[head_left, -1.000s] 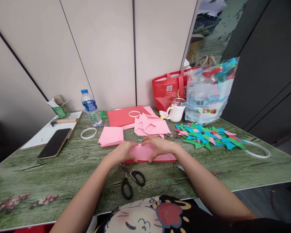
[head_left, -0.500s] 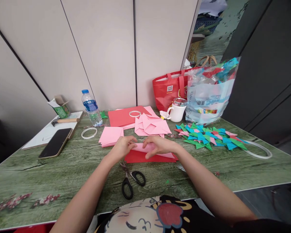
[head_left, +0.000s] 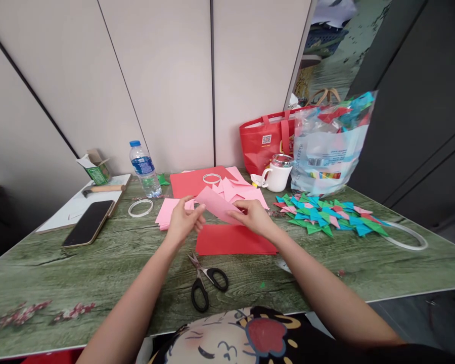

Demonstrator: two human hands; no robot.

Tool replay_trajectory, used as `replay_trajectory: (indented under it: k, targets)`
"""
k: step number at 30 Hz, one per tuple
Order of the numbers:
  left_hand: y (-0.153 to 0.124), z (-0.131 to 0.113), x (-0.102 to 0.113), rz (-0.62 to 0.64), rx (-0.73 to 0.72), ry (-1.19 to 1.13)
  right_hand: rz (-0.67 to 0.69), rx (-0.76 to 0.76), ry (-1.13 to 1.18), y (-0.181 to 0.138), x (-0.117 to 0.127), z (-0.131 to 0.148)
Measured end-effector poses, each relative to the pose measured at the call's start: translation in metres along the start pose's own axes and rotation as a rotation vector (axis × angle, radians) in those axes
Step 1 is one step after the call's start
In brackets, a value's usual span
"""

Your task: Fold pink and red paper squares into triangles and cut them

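A strip-like pink paper [head_left: 218, 205] is raised above the table, tilted, with its right end pinched between the thumb and fingers of my right hand [head_left: 252, 217]. My left hand [head_left: 185, 221] is beside the paper's left end, fingers apart and partly curled, and does not appear to grip it. Under the pink piece lies a stack of red paper [head_left: 237, 241]. Scissors [head_left: 205, 280] with black handles rest in front of it, blades apart. A pile of pink squares [head_left: 167, 212] lies behind my left hand, and folded pink pieces [head_left: 252, 194] sit behind my right.
Left stand a water bottle [head_left: 144, 169], tape roll [head_left: 140, 208], phone [head_left: 89, 223] and hammer [head_left: 104, 189]. At the back are red sheets [head_left: 185, 184], a white mug [head_left: 279, 177], a red bag [head_left: 258, 146] and a plastic bag [head_left: 318, 156]. Folded paper pieces [head_left: 322, 215] lie right.
The pink paper has come up off the red stack in my right hand and now tilts. My left hand has shifted left, away from the paper's middle, and its fingers have spread.
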State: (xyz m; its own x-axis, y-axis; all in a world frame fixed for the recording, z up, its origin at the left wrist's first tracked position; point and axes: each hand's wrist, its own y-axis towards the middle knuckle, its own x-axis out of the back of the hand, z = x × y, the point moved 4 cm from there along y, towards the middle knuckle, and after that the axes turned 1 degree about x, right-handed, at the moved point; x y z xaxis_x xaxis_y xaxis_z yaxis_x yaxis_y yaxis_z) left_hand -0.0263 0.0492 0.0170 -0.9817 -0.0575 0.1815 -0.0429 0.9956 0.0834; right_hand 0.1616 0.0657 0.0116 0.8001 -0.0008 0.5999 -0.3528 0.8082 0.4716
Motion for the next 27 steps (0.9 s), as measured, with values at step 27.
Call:
replay_trajectory:
  k: [27]
  targets:
    - [-0.016,-0.013,-0.026,0.463,-0.191,-0.473,-0.274,0.553,-0.151,-0.021,-0.015,0.049]
